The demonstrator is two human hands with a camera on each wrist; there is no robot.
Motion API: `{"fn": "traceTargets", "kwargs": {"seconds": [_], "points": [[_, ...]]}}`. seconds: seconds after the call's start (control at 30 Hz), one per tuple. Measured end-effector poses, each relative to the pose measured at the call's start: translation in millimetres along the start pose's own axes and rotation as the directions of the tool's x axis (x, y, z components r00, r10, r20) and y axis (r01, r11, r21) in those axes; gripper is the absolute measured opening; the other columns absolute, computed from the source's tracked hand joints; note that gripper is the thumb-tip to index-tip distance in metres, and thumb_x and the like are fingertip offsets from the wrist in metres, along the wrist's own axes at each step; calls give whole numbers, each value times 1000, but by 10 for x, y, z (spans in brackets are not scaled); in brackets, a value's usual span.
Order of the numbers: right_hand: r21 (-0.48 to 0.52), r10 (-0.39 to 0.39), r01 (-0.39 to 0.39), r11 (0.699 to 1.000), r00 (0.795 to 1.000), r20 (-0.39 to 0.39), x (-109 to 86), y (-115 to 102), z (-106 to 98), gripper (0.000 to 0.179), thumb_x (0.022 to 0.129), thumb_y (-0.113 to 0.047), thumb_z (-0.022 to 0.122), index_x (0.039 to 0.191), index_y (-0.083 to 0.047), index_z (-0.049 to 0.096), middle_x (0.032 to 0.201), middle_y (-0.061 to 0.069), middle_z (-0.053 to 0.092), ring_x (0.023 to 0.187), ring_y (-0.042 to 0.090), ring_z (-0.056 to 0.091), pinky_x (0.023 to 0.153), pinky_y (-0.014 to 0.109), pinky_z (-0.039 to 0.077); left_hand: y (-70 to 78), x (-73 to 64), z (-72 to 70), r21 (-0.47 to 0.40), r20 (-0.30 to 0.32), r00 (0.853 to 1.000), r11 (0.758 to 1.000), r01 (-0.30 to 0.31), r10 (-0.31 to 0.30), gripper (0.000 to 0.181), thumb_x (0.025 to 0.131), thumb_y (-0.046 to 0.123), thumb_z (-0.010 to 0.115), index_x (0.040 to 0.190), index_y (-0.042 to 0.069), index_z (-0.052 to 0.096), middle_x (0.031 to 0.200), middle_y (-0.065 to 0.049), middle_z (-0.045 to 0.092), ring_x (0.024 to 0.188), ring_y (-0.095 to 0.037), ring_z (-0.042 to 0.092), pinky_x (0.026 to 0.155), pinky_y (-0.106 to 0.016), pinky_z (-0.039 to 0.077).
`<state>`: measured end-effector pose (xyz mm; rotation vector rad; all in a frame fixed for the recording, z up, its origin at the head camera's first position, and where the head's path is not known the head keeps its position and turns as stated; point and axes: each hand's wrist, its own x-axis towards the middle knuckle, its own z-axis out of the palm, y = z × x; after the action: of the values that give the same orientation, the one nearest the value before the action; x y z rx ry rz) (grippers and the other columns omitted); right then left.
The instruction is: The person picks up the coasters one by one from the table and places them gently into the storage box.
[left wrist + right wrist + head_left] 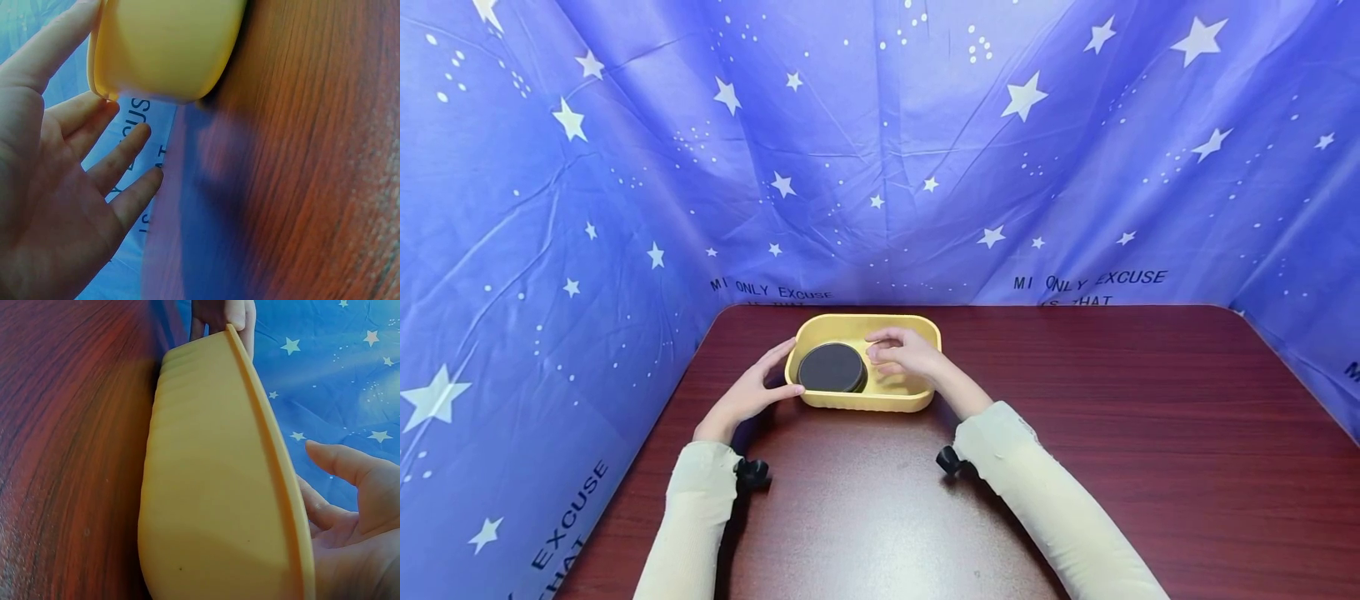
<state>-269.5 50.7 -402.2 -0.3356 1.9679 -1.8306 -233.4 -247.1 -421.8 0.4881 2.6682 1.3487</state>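
A yellow oblong bin [868, 402] with rounded corners stands near the table's far edge in the head view. Inside its left half lies a round flat black object [832, 367] with a thin lighter rim. My left hand [752, 398] spans the bin's left end, thumb at the near rim and forefinger at the left rim, fingers straight and spread in the left wrist view. My right hand [910, 354] reaches over the bin's right end, loosely bent fingers above the inside, to the right of the black object. Nothing shows between its thumb and fingers in the right wrist view.
The dark red wooden table [1112, 433] extends toward me and to the right. Blue-violet cloth [880, 150] with white stars hangs behind and along both sides. A small black device [752, 473] is strapped at each sleeve cuff.
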Motion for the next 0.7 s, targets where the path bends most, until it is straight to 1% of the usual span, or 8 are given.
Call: {"fn": "traceTargets", "kwargs": {"seconds": [0.07,0.13,0.27,0.33,0.43,0.57,0.63,0.7], "points": [[-2,-10,10,1000,1000,-1,-20,-8,-10,46,96,1,55,140,9,48,130,31,57,113,41,62,107,54,47,-92,24,13,1,-5,1000,1000,-3,3,84,89,18,75,158,12,28,166,-12,23,153,-37,20,120,-63,23],[-3,-18,18,1000,1000,-1,-44,-16,-21,46,95,1,56,140,9,48,129,30,58,106,32,66,107,53,47,-150,40,13,4,-5,1000,1000,-6,6,84,89,21,75,159,16,28,166,-9,24,153,-36,20,120,-62,24],[7,-28,28,1000,1000,-1,-97,-40,-40,47,95,0,59,139,9,49,130,31,58,93,12,65,106,52,49,-191,47,9,-2,-6,1000,1000,-3,3,84,89,24,76,158,18,29,166,-7,24,153,-35,20,121,-61,24],[4,-38,38,999,999,1,-124,-54,-49,47,94,-1,59,140,9,49,131,32,57,91,8,64,104,50,51,-183,43,8,3,-6,1000,1000,0,0,84,89,24,76,158,17,28,166,-8,24,153,-35,21,121,-61,24],[-2,-50,50,999,999,4,-164,-71,-72,48,95,-1,59,140,8,48,131,30,58,94,9,64,103,48,52,-131,29,12,1,-4,1000,1000,-1,1,84,89,20,75,158,13,27,166,-11,24,153,-37,21,120,-61,24],[-6,-64,64,998,998,12,-216,-88,-112,48,95,-3,60,141,7,48,131,29,58,103,16,65,105,49,50,23,-14,-7,2,8,1000,1000,-3,3,83,89,14,74,157,4,27,165,-18,24,151,-42,23,119,-63,25],[-12,-73,73,997,997,15,-242,-93,-134,48,96,-4,60,141,7,48,131,29,58,108,22,65,105,50,50,33,-13,-8,8,9,1000,1000,2,-2,83,89,14,74,157,3,27,164,-19,24,151,-43,22,119,-64,25],[-12,-81,81,997,997,18,-267,-93,-161,48,96,-4,60,141,7,48,132,30,57,115,30,63,105,51,49,-20,8,0,7,5,1000,1000,8,-8,84,89,16,74,158,6,27,165,-17,23,152,-41,21,119,-63,24]]}}
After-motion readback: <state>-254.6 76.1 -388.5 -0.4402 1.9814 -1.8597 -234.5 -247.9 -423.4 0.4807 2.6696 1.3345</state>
